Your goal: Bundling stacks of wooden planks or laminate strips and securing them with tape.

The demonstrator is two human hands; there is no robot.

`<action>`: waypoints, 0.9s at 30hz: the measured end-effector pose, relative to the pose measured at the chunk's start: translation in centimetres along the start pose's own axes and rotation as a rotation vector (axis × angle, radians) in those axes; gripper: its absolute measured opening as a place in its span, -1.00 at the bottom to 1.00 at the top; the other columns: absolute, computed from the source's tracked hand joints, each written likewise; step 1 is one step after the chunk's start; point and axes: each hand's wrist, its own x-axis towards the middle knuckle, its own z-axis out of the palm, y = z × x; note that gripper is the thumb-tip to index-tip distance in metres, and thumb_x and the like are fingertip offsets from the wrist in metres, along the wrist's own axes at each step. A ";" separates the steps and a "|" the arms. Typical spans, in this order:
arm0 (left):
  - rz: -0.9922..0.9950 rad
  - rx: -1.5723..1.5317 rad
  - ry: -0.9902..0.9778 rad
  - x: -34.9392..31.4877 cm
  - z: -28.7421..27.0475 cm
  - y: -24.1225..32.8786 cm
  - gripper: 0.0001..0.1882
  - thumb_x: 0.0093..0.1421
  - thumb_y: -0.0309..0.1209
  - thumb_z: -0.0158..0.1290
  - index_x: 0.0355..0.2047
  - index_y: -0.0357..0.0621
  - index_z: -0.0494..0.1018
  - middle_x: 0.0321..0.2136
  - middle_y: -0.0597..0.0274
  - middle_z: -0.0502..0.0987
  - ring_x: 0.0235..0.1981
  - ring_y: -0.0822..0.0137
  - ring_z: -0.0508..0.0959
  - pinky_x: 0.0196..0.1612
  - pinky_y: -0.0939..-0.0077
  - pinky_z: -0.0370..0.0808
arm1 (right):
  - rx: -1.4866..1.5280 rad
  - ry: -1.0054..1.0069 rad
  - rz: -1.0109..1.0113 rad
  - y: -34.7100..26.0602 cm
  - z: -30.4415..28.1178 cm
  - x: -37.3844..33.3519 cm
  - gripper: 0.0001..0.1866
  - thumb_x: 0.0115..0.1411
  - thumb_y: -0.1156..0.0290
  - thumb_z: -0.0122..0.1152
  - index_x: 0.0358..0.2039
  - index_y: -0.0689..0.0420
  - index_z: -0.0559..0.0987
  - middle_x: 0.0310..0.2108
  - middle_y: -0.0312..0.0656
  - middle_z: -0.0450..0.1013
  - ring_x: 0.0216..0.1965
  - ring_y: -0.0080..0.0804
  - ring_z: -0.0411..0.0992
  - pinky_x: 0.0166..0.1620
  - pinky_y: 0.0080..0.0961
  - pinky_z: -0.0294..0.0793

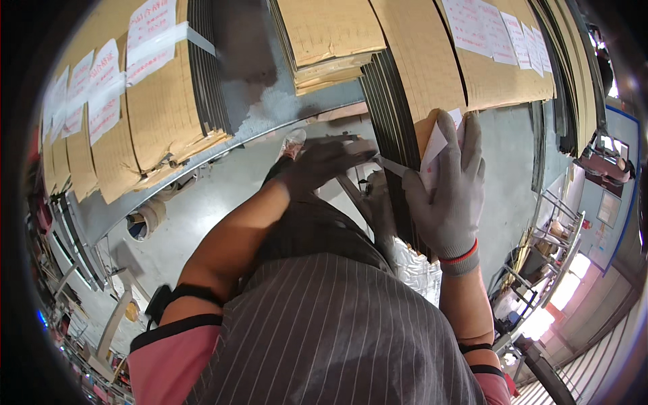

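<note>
My right hand (445, 185), in a grey knit glove with a red-edged cuff, lies with its fingers stretched over a white paper label (434, 150). This label rests on a long brown cardboard-wrapped bundle (415, 64) with dark layered edges, and the hand covers part of it. To the left, my gloved left hand (327, 164) has its fingers closed on one end of a pale strip of tape (393, 165). The strip runs from those fingertips across the bundle's dark side toward my right thumb.
More wrapped bundles with taped labels stand at the left (162, 115) and upper right (506, 81). A shorter cardboard bundle (331, 34) lies at the top middle. Below the grey table edge (270, 121) is floor with a round container (145, 221). A metal rack (550, 246) stands at the right.
</note>
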 end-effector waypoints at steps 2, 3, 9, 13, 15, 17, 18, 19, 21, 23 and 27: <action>-0.686 -0.651 -0.049 -2.3 -4.9 4.0 -0.83 0.22 -0.39 -0.02 -0.33 -0.29 0.42 -0.48 0.23 0.44 -0.48 0.48 0.43 -0.45 0.58 0.38 | -0.028 -0.004 0.009 0.2 -0.1 -0.1 -0.24 -0.05 0.32 0.22 0.23 -0.01 0.24 0.18 0.33 0.08 -0.09 0.24 0.31 -0.02 -0.03 0.30; -0.701 -0.816 -0.016 -2.7 -7.4 6.2 -0.78 0.24 -0.38 -0.10 -0.38 -0.32 0.42 -0.53 0.27 0.41 -0.50 0.52 0.42 -0.49 0.64 0.32 | -0.024 0.012 0.014 0.2 -0.2 -0.3 -0.24 -0.05 0.32 0.22 0.23 -0.01 0.24 0.18 0.33 0.08 -0.09 0.24 0.31 -0.02 -0.03 0.30; -0.207 -0.787 -0.009 6.7 -12.1 14.7 -0.67 0.28 -0.28 -0.11 -0.15 -0.28 0.49 -0.42 0.13 0.45 -0.43 0.37 0.43 -0.25 0.43 0.39 | 0.004 0.036 -0.021 1.1 -0.5 -0.6 -0.11 -0.09 0.21 0.34 0.26 0.10 0.17 0.18 0.33 0.11 0.01 0.25 0.28 0.07 0.02 0.28; -0.164 -0.863 -0.225 13.3 -10.9 15.7 -0.51 0.34 -0.33 -0.13 0.21 -0.32 0.18 -0.38 0.26 0.45 -0.39 0.46 0.42 -0.33 0.58 0.36 | 0.745 0.241 -0.097 3.4 -4.3 -1.4 -0.10 -0.12 0.31 0.40 0.22 0.34 0.20 -0.01 0.06 0.32 -0.08 -0.15 0.39 -0.02 -0.36 0.38; -0.031 -0.843 -0.256 15.5 -9.9 14.2 -0.46 0.34 -0.26 -0.12 0.24 -0.30 0.13 -0.42 0.30 0.41 -0.41 0.48 0.40 -0.35 0.61 0.34 | 0.621 0.082 0.052 4.3 -5.9 -1.2 -0.72 0.06 0.50 0.21 -0.20 0.31 0.50 -0.42 -0.21 0.45 -0.40 -0.44 0.42 -0.30 -0.58 0.38; -0.058 -0.972 -0.173 17.0 -7.5 11.5 -0.42 0.33 -0.16 -0.08 0.22 -0.30 0.17 -0.44 0.37 0.41 -0.38 0.53 0.39 -0.37 0.63 0.35 | 0.648 0.077 0.085 4.8 -5.5 -0.5 -0.77 0.18 0.33 0.19 -0.35 0.28 0.51 -0.44 -0.29 0.42 -0.39 -0.55 0.36 -0.32 -0.61 0.34; -0.228 -1.111 -0.292 18.2 -7.3 9.9 -0.42 0.33 -0.10 -0.10 0.18 -0.31 0.23 -0.40 0.31 0.45 -0.32 0.46 0.43 -0.32 0.57 0.39 | 0.641 0.084 0.100 5.8 -5.0 -0.6 -0.77 0.18 0.33 0.19 -0.35 0.28 0.51 -0.44 -0.29 0.42 -0.39 -0.55 0.36 -0.32 -0.61 0.34; -0.404 -1.236 -0.406 19.2 -7.7 9.1 -0.41 0.33 -0.04 -0.12 0.13 -0.31 0.29 -0.36 0.26 0.49 -0.27 0.39 0.47 -0.27 0.51 0.43 | 0.823 0.109 0.079 7.1 -3.9 -0.8 -0.68 0.21 0.21 0.16 -0.34 0.29 0.51 -0.44 -0.30 0.41 -0.39 -0.57 0.34 -0.32 -0.62 0.33; -0.115 -0.635 -0.411 19.9 -7.3 8.8 -0.36 0.28 0.07 -0.14 0.05 -0.31 0.36 -0.34 0.19 0.50 -0.25 0.31 0.48 -0.21 0.44 0.43 | 0.963 0.104 0.028 10.8 -2.5 -1.0 -0.40 0.22 -0.12 0.09 -0.29 0.31 0.49 -0.42 -0.31 0.39 -0.36 -0.59 0.33 -0.29 -0.63 0.32; 0.160 -0.042 -0.382 19.7 -6.9 8.8 -0.29 0.24 0.18 -0.16 -0.04 -0.31 0.43 -0.33 0.13 0.51 -0.23 0.23 0.49 -0.14 0.37 0.43 | 1.161 -0.040 0.042 12.9 -2.4 -1.1 -0.37 0.18 -0.12 0.14 -0.23 0.34 0.49 -0.37 -0.28 0.41 -0.34 -0.57 0.34 -0.27 -0.64 0.33; 0.325 0.109 -0.222 19.1 -6.1 7.3 -0.28 -0.01 0.27 0.01 -0.22 -0.21 0.49 -0.34 0.11 0.48 -0.21 0.11 0.46 -0.05 0.26 0.37 | 1.323 -0.262 0.040 10.2 -8.5 0.1 -0.43 0.13 0.00 0.26 -0.20 0.36 0.53 -0.35 -0.20 0.45 -0.39 -0.49 0.35 -0.26 -0.50 0.32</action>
